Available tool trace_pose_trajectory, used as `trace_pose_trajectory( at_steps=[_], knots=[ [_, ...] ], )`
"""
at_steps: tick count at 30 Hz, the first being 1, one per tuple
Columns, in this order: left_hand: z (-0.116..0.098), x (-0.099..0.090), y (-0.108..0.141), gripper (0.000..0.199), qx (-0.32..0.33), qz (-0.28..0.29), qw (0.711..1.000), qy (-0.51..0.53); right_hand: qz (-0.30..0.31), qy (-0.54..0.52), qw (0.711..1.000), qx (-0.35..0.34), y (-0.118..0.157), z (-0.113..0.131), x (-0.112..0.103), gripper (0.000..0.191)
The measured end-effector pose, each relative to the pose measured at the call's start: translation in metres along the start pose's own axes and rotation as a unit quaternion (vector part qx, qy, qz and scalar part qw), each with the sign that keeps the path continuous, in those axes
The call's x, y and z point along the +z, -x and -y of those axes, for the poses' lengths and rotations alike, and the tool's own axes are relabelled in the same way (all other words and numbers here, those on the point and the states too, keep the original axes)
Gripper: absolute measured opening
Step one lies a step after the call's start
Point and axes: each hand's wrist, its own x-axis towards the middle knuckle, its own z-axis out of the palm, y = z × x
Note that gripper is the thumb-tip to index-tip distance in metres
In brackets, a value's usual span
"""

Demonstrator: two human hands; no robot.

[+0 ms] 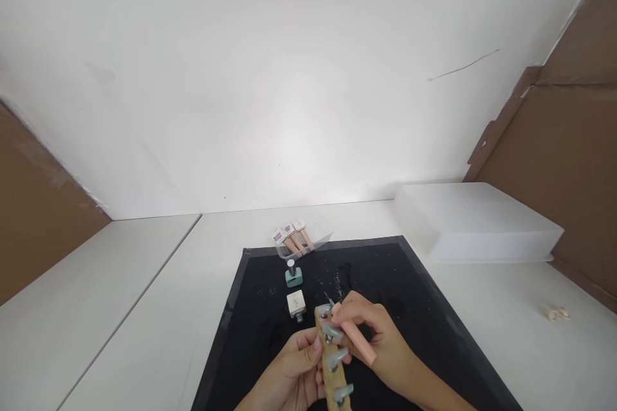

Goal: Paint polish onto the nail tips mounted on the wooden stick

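Note:
My left hand [302, 363] is closed around a narrow wooden strip [330, 359], which stands lengthwise before me. Several greyish nail tips [336, 358] stick out along its face. My right hand [373, 327] pinches a nail polish brush by its long pink cap [355, 336]. The brush's thin dark end [329, 299] points away, close to the nail tip at the strip's far end; whether it touches is too small to tell. Just left of the strip lies a square white polish bottle [295, 302], uncapped, with its neck toward me. Beyond it sits a small teal block [294, 277] with a grey post.
A clear tray [324, 237] at the mat's far edge holds 3 white polish bottles [289, 231] with pink caps. Under everything lies a black mat [250, 334]. A translucent white bin [477, 225] stands at the right, near small beige rings [556, 313]. Brown boards flank the white table.

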Motion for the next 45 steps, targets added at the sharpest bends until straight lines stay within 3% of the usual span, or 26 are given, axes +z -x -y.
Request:
trace_pose_trajectory(
  at_steps=[5, 10, 14, 19, 26, 33, 39, 45],
  knots=[
    [-0.001, 0.001, -0.003, 0.029, 0.0, -0.001, 1.0, 0.002, -0.013, -0.014, 0.999, 0.026, 0.002, -0.006, -0.004, 0.015],
    [-0.003, 0.002, -0.002, 0.031, 0.006, -0.019, 1.0, 0.022, -0.059, -0.06, 0.994, 0.067, 0.004, -0.006, -0.004, 0.018],
    [-0.001, 0.002, -0.005, 0.03, 0.003, -0.014, 1.0, 0.025, -0.063, -0.106, 0.986, 0.116, 0.004, -0.008, -0.003, 0.018],
    [-0.001, 0.005, -0.012, 0.034, -0.003, -0.005, 1.0, 0.015, -0.058, -0.088, 0.984, 0.141, 0.004, -0.012, -0.007, 0.021],
    [0.002, 0.002, -0.016, 0.035, -0.011, 0.012, 1.0, -0.001, -0.064, -0.072, 0.987, 0.129, 0.005, -0.012, -0.009, 0.022],
    [-0.005, 0.005, -0.008, 0.028, -0.001, -0.018, 1.0, -0.004, -0.17, -0.058, 0.978, 0.104, 0.0, -0.013, -0.028, 0.012],
    [-0.003, 0.007, -0.016, 0.032, 0.004, -0.042, 0.998, -0.036, -0.139, -0.043, 0.989, 0.009, 0.005, -0.02, -0.046, 0.025],
    [0.003, 0.002, -0.031, 0.031, 0.013, -0.063, 0.995, -0.073, -0.092, -0.054, 0.994, 0.035, 0.008, -0.029, -0.052, 0.026]
  ],
)
